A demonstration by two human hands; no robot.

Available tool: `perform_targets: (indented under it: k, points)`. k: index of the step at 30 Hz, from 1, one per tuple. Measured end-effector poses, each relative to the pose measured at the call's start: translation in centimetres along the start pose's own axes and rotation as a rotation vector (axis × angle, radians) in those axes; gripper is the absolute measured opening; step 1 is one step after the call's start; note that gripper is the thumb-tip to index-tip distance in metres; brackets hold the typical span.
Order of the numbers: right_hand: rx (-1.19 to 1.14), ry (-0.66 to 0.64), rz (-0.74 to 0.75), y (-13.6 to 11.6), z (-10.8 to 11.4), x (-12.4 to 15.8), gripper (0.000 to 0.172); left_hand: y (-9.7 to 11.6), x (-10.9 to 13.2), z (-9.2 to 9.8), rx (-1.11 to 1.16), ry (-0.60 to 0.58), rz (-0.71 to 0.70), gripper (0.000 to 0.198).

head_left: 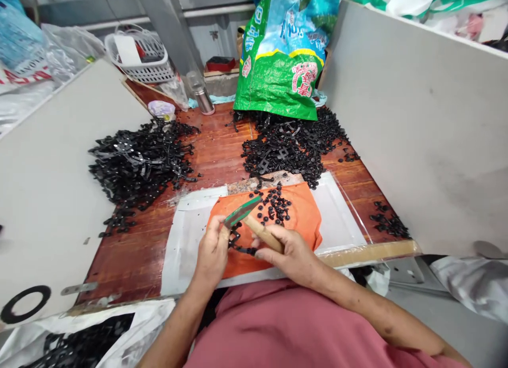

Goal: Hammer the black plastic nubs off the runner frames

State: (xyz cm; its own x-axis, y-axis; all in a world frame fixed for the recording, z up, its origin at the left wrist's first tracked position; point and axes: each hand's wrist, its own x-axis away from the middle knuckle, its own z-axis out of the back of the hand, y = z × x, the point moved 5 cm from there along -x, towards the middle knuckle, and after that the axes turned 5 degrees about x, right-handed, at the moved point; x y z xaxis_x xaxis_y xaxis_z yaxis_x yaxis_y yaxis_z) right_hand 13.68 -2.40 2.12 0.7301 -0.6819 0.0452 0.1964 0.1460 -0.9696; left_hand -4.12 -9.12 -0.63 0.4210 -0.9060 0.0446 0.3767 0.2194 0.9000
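My right hand [291,254] is closed around the wooden handle of a small hammer [264,234] with a green-edged head. Its thumb also touches the end of a black plastic strip [242,248]. My left hand [213,249] is closed on the strip's other end, its fingertips close to the left end of the hammer head. Part of the strip is hidden by the fingers. Beneath both hands lies an orange cloth [305,212], and small black plastic studs [278,206] are scattered on it just beyond the hammer.
A tangled heap of black plastic strips [143,161] lies on the left. Another black pile [286,151] sits in front of a green-and-blue sack [278,77]. Grey panels [420,124] wall in the sides. A steel flask [203,99] and a white basket [148,71] stand behind.
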Motion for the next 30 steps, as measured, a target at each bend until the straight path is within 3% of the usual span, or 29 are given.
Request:
perform_targets:
  k: [3, 7, 13, 19, 25, 30]
  points:
    - [0.068, 0.106, -0.02, 0.8, 2.5, 1.1, 0.014, -0.6, 0.2, 0.4, 0.011, -0.077, 0.065, 0.028]
    - [0.109, 0.242, -0.114, 3.7, 5.3, 3.1, 0.023, -0.5, 0.5, -0.7, -0.083, -0.185, 0.038, 0.028]
    - [0.114, 0.289, -0.203, 7.0, 6.5, 5.1, 0.03, -0.2, 0.9, -2.1, -0.224, -0.202, 0.054, 0.028]
    - [0.179, 0.274, -0.196, 7.1, 6.6, 5.2, 0.019, 0.7, 0.9, -2.8, -0.287, -0.226, 0.042, 0.027]
    - [0.175, 0.267, -0.189, 7.3, 6.7, 5.2, 0.018, 0.5, 0.9, -3.3, -0.514, -0.279, 0.077, 0.028]
    - [0.424, 0.218, -0.126, 5.5, 7.0, 5.2, 0.021, 0.6, 0.9, -3.4, -0.698, -0.318, 0.121, 0.029]
